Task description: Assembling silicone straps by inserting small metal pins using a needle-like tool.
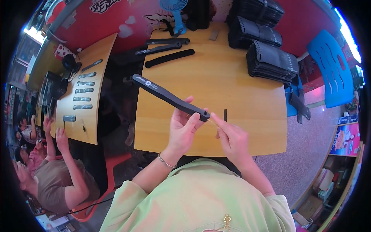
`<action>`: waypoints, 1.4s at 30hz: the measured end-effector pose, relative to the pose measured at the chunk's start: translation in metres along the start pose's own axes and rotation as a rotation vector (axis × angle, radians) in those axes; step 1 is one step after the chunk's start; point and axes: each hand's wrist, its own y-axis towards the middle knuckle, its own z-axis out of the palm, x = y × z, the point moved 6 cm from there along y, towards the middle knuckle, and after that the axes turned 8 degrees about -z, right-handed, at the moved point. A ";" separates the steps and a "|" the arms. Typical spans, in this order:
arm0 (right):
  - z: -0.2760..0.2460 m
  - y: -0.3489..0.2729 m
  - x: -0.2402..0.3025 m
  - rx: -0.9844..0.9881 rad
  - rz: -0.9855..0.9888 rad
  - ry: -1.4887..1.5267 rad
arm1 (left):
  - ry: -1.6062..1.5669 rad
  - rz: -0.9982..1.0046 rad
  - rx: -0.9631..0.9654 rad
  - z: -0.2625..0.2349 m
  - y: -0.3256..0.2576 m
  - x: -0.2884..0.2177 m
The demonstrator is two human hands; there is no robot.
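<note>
Two hands meet at one end of a long black strap above the tabletop's near edge.

The left hand [184, 125] is closed around the black strap [170, 97] at its near end; the strap's long axis runs up toward the tabletop's [239, 96] far left corner. The right hand [232, 138], just beside that end, pinches something thin and pale, too small to identify.

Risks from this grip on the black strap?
1. Left hand grips only the near end of the long black strap; the far end sticks out unsupported and may sag or twist.
2. Right hand pinches something thin and pale at the strap's tip; it looks easy to drop.
</note>
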 end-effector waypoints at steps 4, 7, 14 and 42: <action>-0.001 0.002 0.001 0.010 0.035 -0.021 | 0.026 0.030 0.004 0.001 -0.002 -0.002; -0.001 0.003 0.002 0.024 0.036 -0.048 | 0.061 0.073 0.008 0.003 -0.002 -0.004; -0.002 0.002 0.004 0.030 -0.020 -0.174 | 0.076 0.083 0.005 0.001 -0.002 -0.004; 0.008 -0.006 -0.012 0.035 0.265 0.126 | 0.477 0.344 0.006 0.004 -0.007 -0.009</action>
